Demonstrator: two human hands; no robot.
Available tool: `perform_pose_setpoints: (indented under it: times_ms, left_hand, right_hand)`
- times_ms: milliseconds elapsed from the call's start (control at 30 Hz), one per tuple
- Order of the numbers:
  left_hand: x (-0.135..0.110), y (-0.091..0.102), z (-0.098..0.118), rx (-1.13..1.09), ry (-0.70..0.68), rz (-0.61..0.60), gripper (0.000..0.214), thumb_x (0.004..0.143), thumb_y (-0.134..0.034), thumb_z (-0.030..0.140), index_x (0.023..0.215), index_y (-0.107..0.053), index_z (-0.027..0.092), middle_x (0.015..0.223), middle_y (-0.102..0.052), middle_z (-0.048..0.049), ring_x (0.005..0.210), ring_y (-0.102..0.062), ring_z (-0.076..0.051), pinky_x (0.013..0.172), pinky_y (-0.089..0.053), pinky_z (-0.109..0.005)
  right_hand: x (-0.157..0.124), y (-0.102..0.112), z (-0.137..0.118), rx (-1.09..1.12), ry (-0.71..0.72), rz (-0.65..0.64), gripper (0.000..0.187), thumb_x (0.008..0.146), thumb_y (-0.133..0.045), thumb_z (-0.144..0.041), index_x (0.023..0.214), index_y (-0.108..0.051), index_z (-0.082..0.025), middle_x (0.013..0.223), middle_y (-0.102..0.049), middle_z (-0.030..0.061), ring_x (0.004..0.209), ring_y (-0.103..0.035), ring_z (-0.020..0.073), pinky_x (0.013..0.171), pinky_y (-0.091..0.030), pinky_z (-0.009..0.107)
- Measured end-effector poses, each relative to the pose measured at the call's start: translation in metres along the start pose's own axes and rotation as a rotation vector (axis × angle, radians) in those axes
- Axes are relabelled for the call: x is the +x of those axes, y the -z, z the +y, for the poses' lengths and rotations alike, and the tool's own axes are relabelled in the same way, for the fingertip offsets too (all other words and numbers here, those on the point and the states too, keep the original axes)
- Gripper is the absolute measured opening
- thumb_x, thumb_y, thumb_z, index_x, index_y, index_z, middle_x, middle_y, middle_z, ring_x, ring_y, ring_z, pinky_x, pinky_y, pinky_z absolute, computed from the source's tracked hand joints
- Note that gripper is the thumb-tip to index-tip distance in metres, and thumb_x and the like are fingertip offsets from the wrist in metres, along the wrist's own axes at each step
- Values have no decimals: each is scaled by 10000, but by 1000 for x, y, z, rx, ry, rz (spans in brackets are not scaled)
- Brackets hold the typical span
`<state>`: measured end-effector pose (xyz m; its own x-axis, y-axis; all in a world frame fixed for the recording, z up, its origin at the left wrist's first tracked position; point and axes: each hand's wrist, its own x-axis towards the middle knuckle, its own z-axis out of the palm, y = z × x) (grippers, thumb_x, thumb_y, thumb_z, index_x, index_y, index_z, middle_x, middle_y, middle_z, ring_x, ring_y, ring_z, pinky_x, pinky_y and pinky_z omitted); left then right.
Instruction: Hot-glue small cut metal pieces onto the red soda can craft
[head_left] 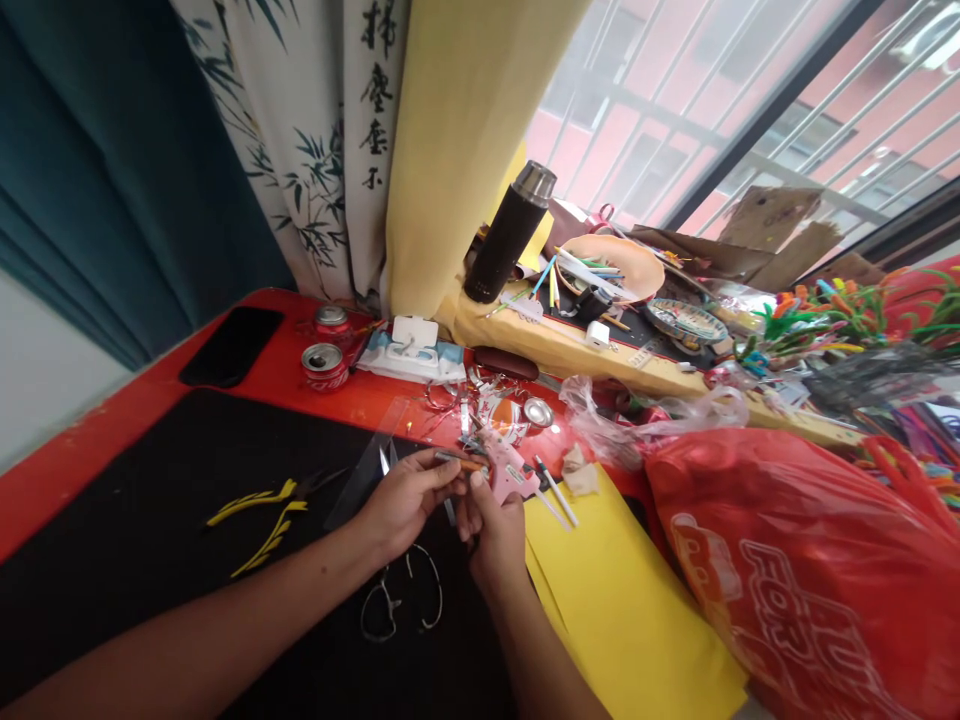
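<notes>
Head camera looks down on my hands at the bench. My left hand [405, 503] is closed in a pinch on a thin orange-brown stick with a metal end [461, 462]. My right hand [495, 530] is grasping a pink hot glue gun [510, 470], which sits just beside that stick; its small label is too blurred to read. Under my hands lies a black mat [150, 590], with yellow-handled pliers [259, 525] to the left and thin silver wire loops [401, 595] below my left hand. A clear plastic sheet [367, 460] leans near my left hand. Yellow paper sheets [622, 600] lie to the right, beside a large red plastic bag [795, 590] printed with big white letters, of which I can read "FOR". Past the glue gun are silver foil scraps [487, 400] and a small round metal lid [538, 412] on the red bench [247, 400]. Two red drink cans [325, 367] stand further off; their white lettering cannot be read. Behind them hangs a white curtain [371, 150] with black Chinese characters and bamboo leaves.
</notes>
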<state>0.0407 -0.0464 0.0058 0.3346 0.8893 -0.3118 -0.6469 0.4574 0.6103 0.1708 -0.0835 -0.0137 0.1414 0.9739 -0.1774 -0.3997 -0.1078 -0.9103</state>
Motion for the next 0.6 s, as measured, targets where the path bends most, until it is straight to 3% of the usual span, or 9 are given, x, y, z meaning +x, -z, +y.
perform_pose_setpoints:
  times_ms: [133,200,300,400,600]
  left_hand:
    - [6,2,11,60,-117,61,396,605,-1115,364,832,-883,136,778,-823,-63,704,-738,-142,727,-624,-235]
    - [11,6,17,77,-186,113,371,610,-1106,343,818,-873,142,783,-823,-57,706,-737,-145,727,-619,-245]
    - [17,10,20,93,-231,160,374,605,-1100,348,824,-874,145,848,-848,-74,805,-780,-178,840,-650,-291]
    - [19,12,19,119,-218,163,414,596,-1096,403,854,-891,151,941,-874,-103,923,-812,-228,929,-664,-349]
    - [20,15,15,227,-217,135,434,611,-1077,479,858,-896,172,930,-879,-101,936,-822,-254,934,-663,-376]
  right_hand:
    - [0,-1,-11,85,-4,-1,630,906,-876,-672,606,-553,-221,435,-366,-106,345,-360,81,342,-216,204]
    - [0,0,-18,149,-5,45,522,886,-889,-690,845,-715,-199,470,-397,-124,352,-345,80,334,-209,184]
    - [-1,1,-25,184,-13,53,538,877,-903,-684,1043,-758,-194,487,-420,-132,361,-358,83,336,-232,169]
    - [-5,2,-27,150,-24,-3,537,902,-879,-691,1050,-748,-192,481,-434,-127,356,-375,87,336,-245,171]
    - [-15,10,-30,42,-20,-47,558,918,-851,-715,1024,-737,-179,460,-455,-113,355,-436,107,345,-282,185]
